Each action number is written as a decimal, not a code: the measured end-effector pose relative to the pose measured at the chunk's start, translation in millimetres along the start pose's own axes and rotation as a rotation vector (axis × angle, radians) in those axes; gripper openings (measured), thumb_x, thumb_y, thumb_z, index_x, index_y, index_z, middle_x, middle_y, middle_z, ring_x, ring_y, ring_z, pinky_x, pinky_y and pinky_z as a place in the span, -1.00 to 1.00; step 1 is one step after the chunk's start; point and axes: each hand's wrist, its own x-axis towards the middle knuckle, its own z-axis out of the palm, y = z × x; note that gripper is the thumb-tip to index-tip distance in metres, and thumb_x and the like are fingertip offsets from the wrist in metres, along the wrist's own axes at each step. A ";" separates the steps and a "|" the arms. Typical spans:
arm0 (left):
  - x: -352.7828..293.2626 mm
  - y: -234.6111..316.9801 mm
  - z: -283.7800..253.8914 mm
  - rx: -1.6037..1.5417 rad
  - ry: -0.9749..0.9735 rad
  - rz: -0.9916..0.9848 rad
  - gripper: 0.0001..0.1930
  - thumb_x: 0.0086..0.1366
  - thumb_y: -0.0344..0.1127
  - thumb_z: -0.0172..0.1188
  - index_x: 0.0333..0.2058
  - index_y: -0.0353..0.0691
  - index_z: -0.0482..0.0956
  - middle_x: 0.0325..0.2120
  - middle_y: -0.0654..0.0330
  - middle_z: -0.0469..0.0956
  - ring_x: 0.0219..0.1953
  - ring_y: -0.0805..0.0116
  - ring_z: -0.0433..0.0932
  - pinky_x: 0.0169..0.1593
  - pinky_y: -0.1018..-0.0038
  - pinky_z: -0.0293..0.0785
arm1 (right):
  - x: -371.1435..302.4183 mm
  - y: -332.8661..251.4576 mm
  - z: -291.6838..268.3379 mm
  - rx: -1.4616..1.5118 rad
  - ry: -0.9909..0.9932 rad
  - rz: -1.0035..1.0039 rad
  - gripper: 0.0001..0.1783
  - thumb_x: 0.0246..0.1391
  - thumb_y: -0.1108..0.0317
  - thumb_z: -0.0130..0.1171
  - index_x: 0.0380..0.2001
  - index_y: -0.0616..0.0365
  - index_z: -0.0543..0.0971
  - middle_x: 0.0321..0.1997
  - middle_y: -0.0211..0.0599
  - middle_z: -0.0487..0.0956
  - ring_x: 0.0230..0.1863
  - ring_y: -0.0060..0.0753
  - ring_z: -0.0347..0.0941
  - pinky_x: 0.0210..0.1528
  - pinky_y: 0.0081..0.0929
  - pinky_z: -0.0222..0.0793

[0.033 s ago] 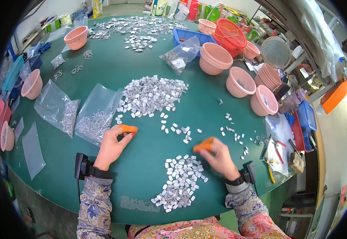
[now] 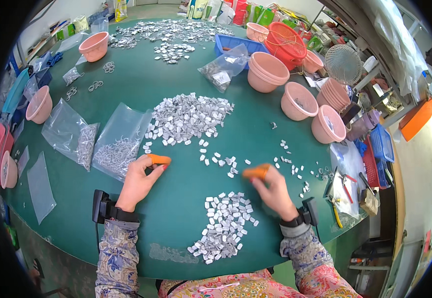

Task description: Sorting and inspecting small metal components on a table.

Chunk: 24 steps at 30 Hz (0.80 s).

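- On the green counter (image 2: 181, 186): pile of pale pieces (image 2: 224, 228), just nearside of right hand (image 2: 276, 194).
- Right fingers blurred; grip can't be told.
- Left hand (image 2: 137, 183): fingers narrow, load unclear.
- Probably handling pieces singly; next move calls for a light pinch.

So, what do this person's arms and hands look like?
The left hand and right hand each have an orange finger cover and black wrist strap with a dark box; a thin cable hangs at the left. Floral sleeves end in grey cuffs.
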 end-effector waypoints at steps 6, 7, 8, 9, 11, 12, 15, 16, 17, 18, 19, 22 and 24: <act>-1.8 -6.1 1.2 -0.021 0.038 0.033 -0.78 0.24 -0.46 0.28 -0.13 -0.25 0.72 -0.41 0.24 0.55 -0.41 0.51 0.44 -0.27 0.54 0.36 | 7.9 20.2 2.8 -0.278 -0.001 -0.106 -0.53 0.03 0.72 0.05 -0.02 0.08 0.64 -0.12 -0.21 0.54 -0.13 -0.08 0.44 -0.04 -0.27 0.38; -1.7 -6.2 1.9 -0.022 0.046 0.028 -0.78 0.24 -0.46 0.28 -0.13 -0.25 0.72 -0.41 0.24 0.55 -0.41 0.51 0.44 -0.27 0.54 0.36 | 0.7 18.3 2.9 -0.276 -0.009 -0.112 -0.53 0.03 0.72 0.05 -0.02 0.08 0.64 -0.12 -0.21 0.54 -0.13 -0.08 0.44 -0.04 -0.27 0.38; -0.5 -5.9 1.8 -0.002 0.037 0.033 -0.78 0.24 -0.46 0.28 -0.13 -0.25 0.72 -0.40 0.24 0.56 -0.40 0.50 0.45 -0.26 0.54 0.37 | -6.1 16.1 3.4 -0.136 -0.104 -0.096 -0.53 0.03 0.71 0.05 -0.03 0.07 0.65 -0.13 -0.23 0.54 -0.13 -0.11 0.45 -0.04 -0.29 0.39; -0.1 -5.6 2.0 0.017 0.021 0.038 -0.78 0.24 -0.46 0.28 -0.14 -0.25 0.72 -0.39 0.23 0.56 -0.39 0.50 0.46 -0.25 0.54 0.37 | -9.8 9.6 2.4 0.004 -0.195 -0.072 -0.53 0.03 0.71 0.06 -0.04 0.05 0.65 -0.13 -0.25 0.55 -0.14 -0.14 0.45 -0.05 -0.30 0.39; -0.9 -4.4 -0.3 0.002 0.025 0.023 -0.78 0.23 -0.45 0.28 -0.14 -0.25 0.72 -0.39 0.23 0.56 -0.39 0.50 0.46 -0.26 0.54 0.37 | -0.2 -2.4 8.1 0.082 -0.165 -0.053 -0.62 0.04 0.66 0.15 -0.11 0.04 0.68 -0.17 -0.28 0.56 -0.14 -0.20 0.46 -0.08 -0.35 0.40; -3.1 -4.1 -2.5 -0.010 0.026 0.015 -0.78 0.23 -0.45 0.29 -0.14 -0.25 0.72 -0.39 0.23 0.56 -0.39 0.50 0.46 -0.26 0.54 0.37 | 8.5 -10.3 12.4 0.079 -0.095 0.073 -0.68 0.04 0.62 0.20 -0.14 0.04 0.69 -0.19 -0.29 0.56 -0.15 -0.21 0.46 -0.10 -0.36 0.40; 1.6 -5.0 2.0 -0.030 0.023 0.019 -0.78 0.23 -0.43 0.30 -0.14 -0.26 0.72 -0.40 0.22 0.56 -0.39 0.48 0.47 -0.26 0.54 0.37 | 22.6 1.3 22.6 -0.026 0.029 0.074 -0.80 0.04 0.52 0.33 -0.22 0.07 0.70 -0.22 -0.31 0.56 -0.21 -0.25 0.46 -0.19 -0.41 0.42; 1.6 -5.8 2.5 -0.027 0.025 0.020 -0.78 0.23 -0.43 0.30 -0.14 -0.26 0.72 -0.40 0.22 0.56 -0.39 0.48 0.47 -0.26 0.54 0.37 | 25.1 7.4 24.8 -0.070 0.035 0.009 -0.80 0.04 0.52 0.34 -0.22 0.07 0.69 -0.21 -0.31 0.55 -0.22 -0.25 0.45 -0.19 -0.40 0.42; 1.8 -6.9 3.7 -0.030 0.022 0.030 -0.78 0.23 -0.43 0.29 -0.14 -0.26 0.72 -0.40 0.22 0.56 -0.39 0.48 0.47 -0.26 0.53 0.37 | 25.8 11.5 25.2 -0.116 0.040 -0.057 -0.79 0.03 0.51 0.35 -0.23 0.07 0.69 -0.20 -0.30 0.55 -0.22 -0.25 0.45 -0.19 -0.39 0.42; -0.5 -7.2 2.6 -0.030 0.028 0.032 -0.78 0.23 -0.43 0.29 -0.13 -0.26 0.72 -0.40 0.22 0.57 -0.39 0.48 0.47 -0.26 0.53 0.38 | 25.0 8.7 25.1 -0.028 0.071 0.069 -0.79 0.02 0.53 0.35 -0.24 0.08 0.69 -0.22 -0.29 0.55 -0.23 -0.21 0.46 -0.19 -0.37 0.43; -1.4 -5.6 0.9 -0.026 0.038 0.026 -0.78 0.23 -0.43 0.29 -0.13 -0.26 0.72 -0.40 0.22 0.57 -0.39 0.48 0.47 -0.26 0.53 0.38 | 23.6 6.1 21.7 -0.004 0.101 0.087 -0.78 0.04 0.57 0.31 -0.22 0.07 0.69 -0.23 -0.28 0.56 -0.23 -0.20 0.48 -0.17 -0.35 0.45; -1.6 -1.0 -1.6 0.026 -0.003 -0.014 -0.79 0.26 -0.45 0.26 -0.13 -0.32 0.70 -0.34 0.27 0.59 -0.31 0.52 0.49 -0.15 0.57 0.39 | 13.5 19.9 11.3 -0.163 0.035 -0.109 -0.73 0.09 0.63 0.22 -0.17 0.08 0.69 -0.19 -0.25 0.59 -0.21 -0.21 0.51 -0.16 -0.41 0.46; -1.5 -2.0 -1.0 0.006 -0.005 -0.031 -0.78 0.26 -0.46 0.26 -0.12 -0.32 0.70 -0.34 0.27 0.58 -0.31 0.53 0.49 -0.15 0.58 0.38 | 5.6 24.8 9.9 0.024 0.088 0.064 -0.67 0.14 0.68 0.09 -0.11 0.12 0.69 -0.16 -0.26 0.61 -0.19 -0.30 0.53 -0.11 -0.48 0.45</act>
